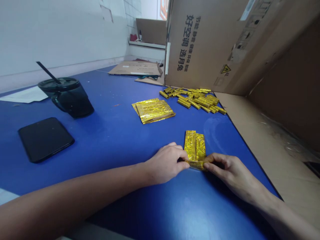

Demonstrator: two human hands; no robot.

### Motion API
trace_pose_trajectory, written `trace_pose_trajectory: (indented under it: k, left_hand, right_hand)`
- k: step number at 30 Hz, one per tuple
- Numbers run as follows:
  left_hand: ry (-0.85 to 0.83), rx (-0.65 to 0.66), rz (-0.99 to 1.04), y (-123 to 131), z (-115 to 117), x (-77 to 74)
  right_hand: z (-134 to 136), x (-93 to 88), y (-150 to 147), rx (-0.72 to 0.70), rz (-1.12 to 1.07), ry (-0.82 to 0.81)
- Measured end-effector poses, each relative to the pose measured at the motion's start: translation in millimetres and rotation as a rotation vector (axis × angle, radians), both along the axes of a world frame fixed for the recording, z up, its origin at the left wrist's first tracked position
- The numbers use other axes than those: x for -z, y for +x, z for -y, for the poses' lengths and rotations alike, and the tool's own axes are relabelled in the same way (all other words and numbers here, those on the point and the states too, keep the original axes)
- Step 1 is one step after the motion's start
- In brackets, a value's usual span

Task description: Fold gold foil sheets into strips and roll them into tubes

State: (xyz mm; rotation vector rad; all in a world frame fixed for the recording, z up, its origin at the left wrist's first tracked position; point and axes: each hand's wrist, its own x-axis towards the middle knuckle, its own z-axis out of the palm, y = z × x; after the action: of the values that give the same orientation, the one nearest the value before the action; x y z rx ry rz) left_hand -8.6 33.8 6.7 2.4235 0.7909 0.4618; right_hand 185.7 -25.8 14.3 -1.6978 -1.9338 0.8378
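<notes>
The left hand [166, 163] and right hand [231, 176] pinch the folded lower edge of a gold foil packet [195, 146] from either side, fingertips close together, keeping the crease straight and flat on the blue counter [100, 143].

At 1 o'clock, a cardboard box [200, 43] carries big dark vertical Chinese print [185, 43], "好空调 选月兔", roughly "good air conditioner, choose Yuetu". Beside it is a thinner column [193, 36], seemingly "节能 静音 健康 环保 智能". Lower right on the box, a yellow warning triangle [225, 69]. Pasted labels [246, 40] further right, print too small to read.
</notes>
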Motion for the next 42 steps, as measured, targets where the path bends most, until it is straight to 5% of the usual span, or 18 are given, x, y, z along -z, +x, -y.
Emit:
trace_pose_trajectory:
  k: [6, 15, 32, 42]
  left_hand:
    - [-0.120, -0.112, -0.009, 5.3, -2.0, 4.5]
    - [-0.022, -0.130, -0.030, 7.4, 3.3, 5.4]
    - [-0.104, -0.162, 0.056, 8.7, 1.5, 9.8]
    - [-0.006, -0.187, -0.062, 9.8, 4.2, 8.5]
  right_hand:
    - [0.4, 0.3, -0.4, 0.050, 0.061, -0.021]
    - [0.6, -2.1, -3.2, 0.072, 0.114, -0.007]
    - [2.0, 3.3, -2.5, 0.104, 0.083, 0.027]
    - [-3.6, 7.1, -5.8, 0.135, 0.177, 0.049]
